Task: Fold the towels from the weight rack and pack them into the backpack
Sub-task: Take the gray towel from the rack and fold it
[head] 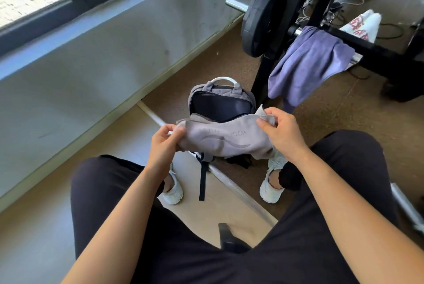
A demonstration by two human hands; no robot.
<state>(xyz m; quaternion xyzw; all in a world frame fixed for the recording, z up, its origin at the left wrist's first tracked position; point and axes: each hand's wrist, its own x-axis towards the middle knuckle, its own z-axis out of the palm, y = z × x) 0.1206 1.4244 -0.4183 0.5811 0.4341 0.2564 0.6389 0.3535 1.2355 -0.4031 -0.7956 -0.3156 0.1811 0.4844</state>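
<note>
Brown gym floor (pixel 206 63) lay below, and the open backpack (pixel 221 100) stood on it at 12 o'clock, just past the grey towel (pixel 226 138). That towel's long side ran from 9 o'clock to 3 o'clock. The left hand (pixel 166 140) pinched its 9 o'clock end and the right hand (pixel 281 133) pinched its 3 o'clock end, fingers curled. A purple towel (pixel 307 63) hung on the weight rack (pixel 371 41) at 2 o'clock, nearer the right hand
</note>
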